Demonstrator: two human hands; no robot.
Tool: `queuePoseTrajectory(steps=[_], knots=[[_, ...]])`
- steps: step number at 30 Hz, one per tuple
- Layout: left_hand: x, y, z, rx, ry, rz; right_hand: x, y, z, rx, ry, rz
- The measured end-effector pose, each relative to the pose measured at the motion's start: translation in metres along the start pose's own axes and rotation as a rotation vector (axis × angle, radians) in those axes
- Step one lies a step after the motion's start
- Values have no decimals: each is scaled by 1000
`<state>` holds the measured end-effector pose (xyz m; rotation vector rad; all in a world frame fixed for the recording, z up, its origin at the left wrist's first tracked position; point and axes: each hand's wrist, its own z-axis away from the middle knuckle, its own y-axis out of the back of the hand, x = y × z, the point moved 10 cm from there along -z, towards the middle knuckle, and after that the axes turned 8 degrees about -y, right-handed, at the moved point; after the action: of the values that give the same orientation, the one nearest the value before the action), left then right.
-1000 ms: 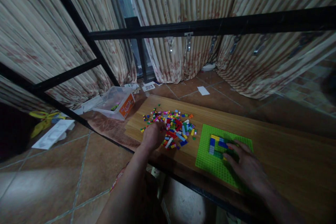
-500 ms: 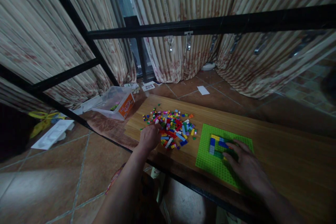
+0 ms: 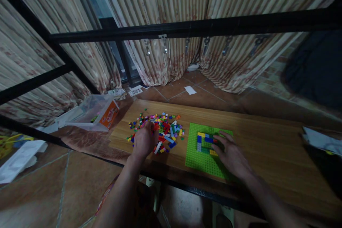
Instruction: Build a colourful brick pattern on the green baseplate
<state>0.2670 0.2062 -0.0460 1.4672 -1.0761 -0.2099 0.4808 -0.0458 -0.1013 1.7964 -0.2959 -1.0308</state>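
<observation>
My left hand (image 3: 145, 140) reaches into a heap of loose toy bricks (image 3: 165, 136) in many colours. Its fingers are bent together and point down among the bricks; whatever they pinch is hidden. To the right lies a bright green baseplate (image 3: 196, 160). On it a low outline of bricks (image 3: 199, 142) in yellow, blue, grey and green is laid. My right hand (image 3: 233, 155) rests over the right side of the plate, thumb and fingers curved and apart. Its fingertips are beside the outline, near a small red brick (image 3: 214, 141).
The bricks and plate lie on a long wooden board (image 3: 269, 146). Left of it stands a clear plastic bin (image 3: 91, 114) with an orange label. A black metal rail (image 3: 181, 28) with hanging clips crosses in front of curtains. Papers and a dark object (image 3: 323, 164) are at the right edge.
The view has swung to the right, so everything sits further left. My left hand stays in the brick heap and my right hand stays at the outline, its fingers a little more spread.
</observation>
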Motion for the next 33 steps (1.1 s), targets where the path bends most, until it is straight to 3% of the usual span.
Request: queuePoseTrajectory(steps=[4, 8, 14, 21, 28, 33], knots=[[56, -45, 5, -147, -148, 316, -9, 19, 0, 71, 17, -136], [112, -100, 19, -390, -213, 727, -32, 17, 10, -43, 127, -276], [136, -148, 26, -557, -88, 871, -45, 13, 17, -83, 175, -299], [140, -156, 26, -596, -67, 854, -37, 14, 11, -79, 171, -213], [129, -149, 17, -513, -151, 711, -4, 33, -6, 39, 6, -176], [135, -148, 21, -545, -182, 678, -6, 27, -5, 13, 4, -162]])
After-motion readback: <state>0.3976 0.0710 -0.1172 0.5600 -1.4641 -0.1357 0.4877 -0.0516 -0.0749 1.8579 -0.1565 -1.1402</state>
